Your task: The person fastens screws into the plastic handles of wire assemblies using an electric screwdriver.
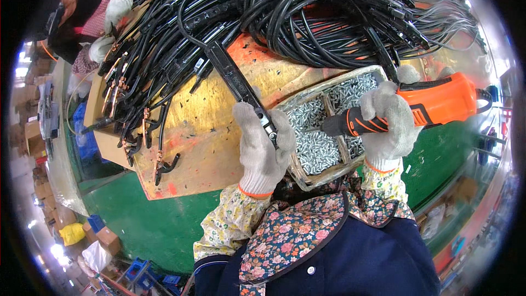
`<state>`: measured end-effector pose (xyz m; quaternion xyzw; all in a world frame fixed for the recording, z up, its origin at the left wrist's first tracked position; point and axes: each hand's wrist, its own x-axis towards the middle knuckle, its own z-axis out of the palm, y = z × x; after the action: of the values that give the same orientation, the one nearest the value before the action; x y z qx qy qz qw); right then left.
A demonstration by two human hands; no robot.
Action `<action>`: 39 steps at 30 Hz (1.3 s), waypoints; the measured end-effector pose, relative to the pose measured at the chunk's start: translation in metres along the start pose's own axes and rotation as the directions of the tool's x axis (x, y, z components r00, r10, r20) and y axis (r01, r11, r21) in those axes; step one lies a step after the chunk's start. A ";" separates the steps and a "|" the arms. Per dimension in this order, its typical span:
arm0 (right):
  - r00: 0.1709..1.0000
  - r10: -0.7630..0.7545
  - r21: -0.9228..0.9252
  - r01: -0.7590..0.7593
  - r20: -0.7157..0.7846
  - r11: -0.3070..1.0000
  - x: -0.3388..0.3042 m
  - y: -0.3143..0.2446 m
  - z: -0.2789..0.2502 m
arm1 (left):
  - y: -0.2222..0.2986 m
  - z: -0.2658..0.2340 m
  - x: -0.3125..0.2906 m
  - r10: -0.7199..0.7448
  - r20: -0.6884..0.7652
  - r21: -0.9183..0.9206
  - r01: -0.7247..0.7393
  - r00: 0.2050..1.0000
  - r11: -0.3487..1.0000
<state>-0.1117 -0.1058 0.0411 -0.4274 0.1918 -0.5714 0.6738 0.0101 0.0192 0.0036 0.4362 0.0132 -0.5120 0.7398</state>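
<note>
My left hand (263,140), in a pale knitted glove, is closed around the lower end of a long black handle (235,79). A metal piece shows at that end between thumb and fingers, and a black cable runs from its far end into the pile. In my right hand (388,123), also gloved, is an orange and black power screwdriver (438,100), gripped near its black nose. The nose points left over a worn tray (300,182) of small silver screws (318,151). A divider (344,151) splits the tray; the driver and right hand cover part of it.
Black cables (307,22) are heaped across the far side of the table (192,142). Copper-coloured clamp parts (147,123) hang at the left by a cardboard box (112,145). Another person's gloved hand (118,6) is at the upper left. Green surface (142,219) lies nearer me.
</note>
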 end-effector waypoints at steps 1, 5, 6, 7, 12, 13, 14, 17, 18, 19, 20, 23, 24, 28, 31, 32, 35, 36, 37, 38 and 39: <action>1.000 -0.011 -0.013 0.011 -0.012 1.000 0.000 0.001 0.002 | 0.000 0.000 0.001 0.002 0.001 -0.001 -0.002 1.000 1.000; 1.000 -0.009 0.000 0.009 -0.018 1.000 -0.001 0.004 0.001 | -0.002 0.001 0.000 0.014 -0.048 0.024 -0.013 0.999 1.000; 1.000 -0.010 0.002 0.010 -0.014 1.000 0.000 0.004 0.001 | -0.002 0.002 -0.001 0.015 -0.116 0.064 -0.007 0.993 0.998; 1.000 -0.022 0.011 0.022 -0.010 1.000 0.002 0.001 0.000 | -0.002 0.004 -0.001 0.019 -0.115 0.063 -0.012 0.993 0.998; 0.993 -0.056 0.107 0.067 -0.102 0.992 0.021 -0.025 -0.014 | -0.007 0.012 -0.007 -0.004 -0.051 0.056 0.007 0.999 0.998; 0.990 -0.020 0.130 0.038 -0.139 0.991 0.023 -0.034 -0.008 | -0.014 0.011 -0.006 0.001 -0.044 0.054 0.001 0.999 0.999; 0.995 -0.029 0.210 0.048 -0.094 0.976 0.028 -0.037 -0.015 | -0.024 0.008 -0.002 0.038 0.000 0.042 -0.038 0.999 0.998; 0.995 -0.027 0.321 0.057 -0.096 0.945 0.038 -0.047 -0.021 | -0.034 0.028 0.002 0.045 -0.095 -0.032 -0.048 0.994 0.998; 0.988 -0.005 0.354 0.059 -0.152 0.933 0.038 -0.050 -0.020 | -0.034 0.031 0.003 0.002 -0.169 -0.044 -0.010 0.986 0.999; 0.989 -0.003 0.355 0.057 -0.149 0.933 0.037 -0.051 -0.018 | -0.034 0.032 0.004 -0.041 -0.243 -0.059 0.027 0.969 0.998; 0.998 -0.017 0.402 0.041 -0.062 0.915 0.035 -0.051 -0.014 | -0.035 0.028 0.004 -0.042 -0.190 -0.009 0.042 0.981 0.999; 0.999 -0.043 0.445 0.032 0.013 0.895 0.027 -0.043 0.003 | -0.034 0.024 0.005 -0.033 -0.134 -0.024 0.031 0.990 0.999; 0.998 -0.045 0.426 0.020 0.048 0.904 0.027 -0.041 0.004 | -0.037 0.025 0.008 0.005 -0.143 -0.058 -0.013 0.990 0.998; 0.993 -0.105 0.301 0.085 0.049 0.950 0.024 -0.032 0.010 | -0.034 0.027 0.006 0.030 -0.169 -0.027 -0.035 0.985 0.999; 0.989 -0.145 0.179 0.142 0.007 0.974 0.019 -0.027 0.006 | -0.032 0.023 0.005 -0.018 -0.079 0.001 0.018 0.997 1.000; 0.991 -0.132 0.215 0.121 0.036 0.969 0.016 -0.026 0.006 | -0.033 0.022 0.006 -0.019 -0.079 -0.008 0.018 0.997 1.000; 0.989 -0.144 0.196 0.133 0.043 0.971 0.011 -0.027 0.008 | -0.032 0.022 0.007 -0.023 -0.079 -0.020 0.022 0.997 1.000; 0.987 -0.143 0.208 0.124 0.077 0.970 0.009 -0.029 0.009 | -0.032 0.022 0.007 -0.023 -0.078 -0.024 0.022 0.997 0.999; 0.983 -0.143 0.218 0.116 0.112 0.969 0.008 -0.031 0.011 | -0.033 0.022 0.007 -0.025 -0.076 -0.025 0.023 0.997 0.999; 0.974 -0.177 0.167 0.152 0.144 0.974 0.007 -0.033 0.017 | -0.034 0.022 0.008 -0.042 -0.117 -0.051 0.036 0.992 0.998; 0.973 -0.177 0.164 0.153 0.145 0.975 0.006 -0.034 0.020 | -0.035 0.022 0.008 -0.060 -0.159 -0.078 0.048 0.985 0.996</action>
<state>-0.1156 -0.1038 0.0808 -0.4337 0.0573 -0.6025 0.6676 -0.0228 -0.0043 -0.0089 0.4481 0.1039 -0.4941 0.7377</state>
